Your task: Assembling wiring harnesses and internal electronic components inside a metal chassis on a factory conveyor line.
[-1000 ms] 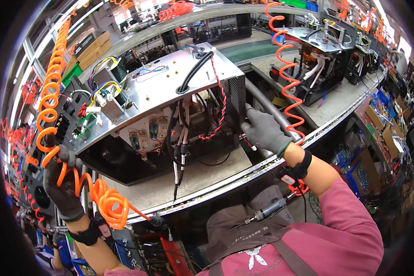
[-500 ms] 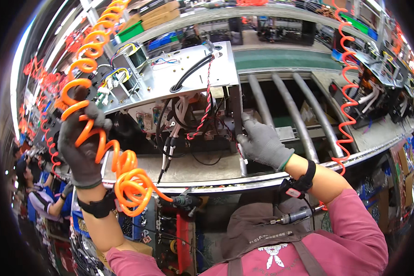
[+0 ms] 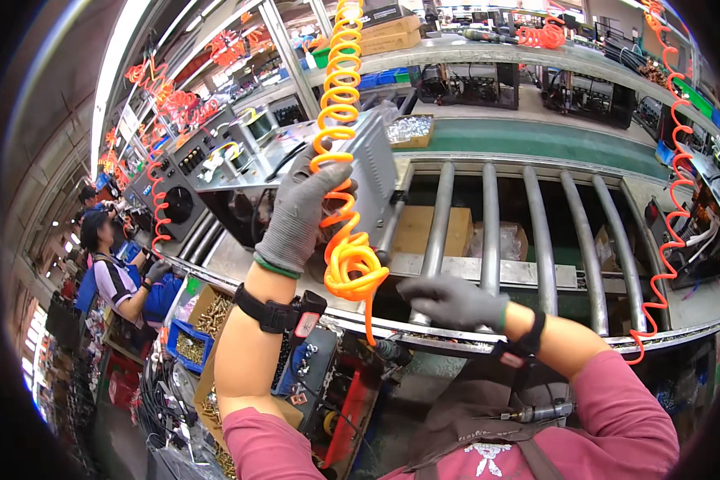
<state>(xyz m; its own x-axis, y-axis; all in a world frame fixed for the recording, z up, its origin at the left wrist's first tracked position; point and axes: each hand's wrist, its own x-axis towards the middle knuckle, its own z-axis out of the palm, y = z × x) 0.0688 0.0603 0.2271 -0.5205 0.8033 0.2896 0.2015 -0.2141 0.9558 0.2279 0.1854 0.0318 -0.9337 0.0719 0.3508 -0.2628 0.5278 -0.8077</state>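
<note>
Over the edge of the work line, seen in the head view, we hold our left forearm nearly upright, its black wrist strap (image 3: 276,317) below the cuff of the glove. The left hand (image 3: 298,210) is raised with its thumb pointing right and its fingers closed around the orange coiled hose (image 3: 358,258). The hose rises above our grip in even loops, and its tangled knot hangs just below and to the right of the hand; from there a straight length drops toward a dark tool (image 3: 394,350) at the line's near edge.

Our right forearm comes in from the right, bent across the body. The right hand (image 3: 454,301), blurred, reaches left above the metal rollers (image 3: 490,232), fingers stretched out and holding nothing we can see; it is near the knot but apart from it. Beyond the left hand stands the grey metal box (image 3: 376,164), partly hidden by hand and hose.
</note>
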